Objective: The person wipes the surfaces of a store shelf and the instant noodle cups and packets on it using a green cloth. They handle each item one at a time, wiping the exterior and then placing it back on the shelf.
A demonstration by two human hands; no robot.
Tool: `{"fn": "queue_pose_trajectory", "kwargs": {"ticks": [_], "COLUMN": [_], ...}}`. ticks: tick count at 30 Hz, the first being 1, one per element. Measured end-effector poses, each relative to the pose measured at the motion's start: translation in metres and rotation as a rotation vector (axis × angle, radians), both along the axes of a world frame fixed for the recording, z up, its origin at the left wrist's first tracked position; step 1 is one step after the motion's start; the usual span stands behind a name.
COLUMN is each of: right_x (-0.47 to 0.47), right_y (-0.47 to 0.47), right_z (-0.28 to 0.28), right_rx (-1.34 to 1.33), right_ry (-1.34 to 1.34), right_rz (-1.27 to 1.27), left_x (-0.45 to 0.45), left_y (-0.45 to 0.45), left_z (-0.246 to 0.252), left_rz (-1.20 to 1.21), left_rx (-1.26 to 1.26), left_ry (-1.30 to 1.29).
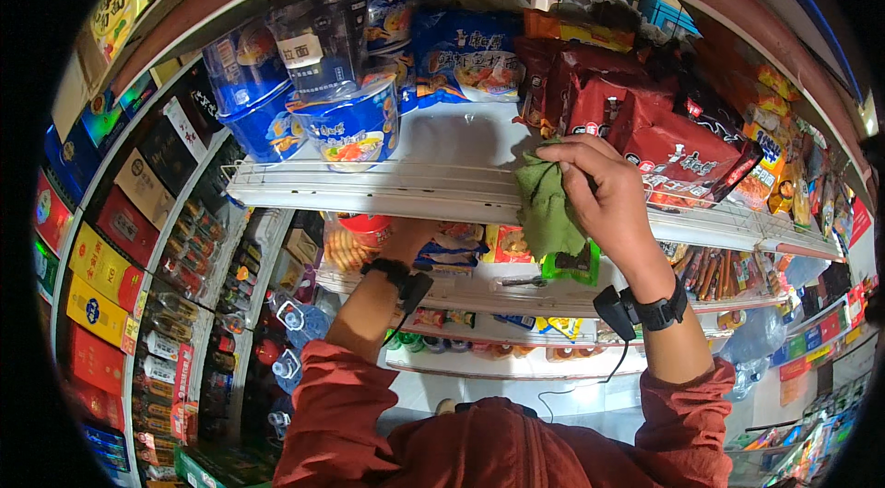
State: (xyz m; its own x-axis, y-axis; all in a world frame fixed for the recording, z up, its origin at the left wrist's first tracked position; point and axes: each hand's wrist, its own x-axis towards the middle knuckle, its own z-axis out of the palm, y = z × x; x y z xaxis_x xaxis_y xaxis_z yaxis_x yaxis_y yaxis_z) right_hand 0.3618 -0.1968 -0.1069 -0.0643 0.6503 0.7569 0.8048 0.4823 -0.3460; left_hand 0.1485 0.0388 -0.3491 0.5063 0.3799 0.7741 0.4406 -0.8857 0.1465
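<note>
A green cloth (548, 204) hangs from my right hand (600, 191), pinched between thumb and fingers at the wire front rail of a white shelf (449, 135). Red instant noodle packs (674, 135) lie just right of that hand. My left hand (415, 236) is blurred and dim below the front edge of the same shelf, beside a red tub (365, 229) on the shelf beneath; its fingers are not clear. Blue instant noodle bowls (349, 125) stand stacked at the shelf's left, and a blue noodle pack (469, 63) stands at the back.
A wire rail (373, 173) runs along the shelf front. Lower shelves hold a green packet (572, 263) and bagged sausages (712, 274). Shelves of boxes (97, 294) and bottles stand at left, with large water bottles (301, 322) nearer me. A cable hangs from my right wristband.
</note>
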Motion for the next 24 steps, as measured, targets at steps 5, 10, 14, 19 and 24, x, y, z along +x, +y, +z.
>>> {"fn": "queue_pose_trajectory", "kwargs": {"ticks": [5, 10, 14, 19, 24], "right_x": [0.001, 0.003, 0.003, 0.006, 0.01], "right_y": [0.0, 0.0, 0.002, 0.002, 0.003], "right_z": [-0.001, -0.003, -0.005, -0.007, -0.01], "right_rx": [0.013, 0.039, 0.086, 0.108, 0.121], "right_ry": [-0.012, -0.019, -0.041, -0.062, -0.072], "right_rz": [-0.004, 0.001, -0.01, -0.014, -0.001], "left_x": [0.005, 0.006, 0.005, 0.004, -0.015], "left_y": [0.002, 0.003, 0.002, 0.007, -0.027], "left_z": [-0.003, -0.004, -0.007, -0.023, -0.008], "left_rz": [0.053, 0.053, 0.056, 0.031, 0.004], "left_rx": [-0.082, -0.14, -0.183, -0.296, -0.749], "left_ry": [0.025, 0.003, -0.033, -0.149, -0.406]}}
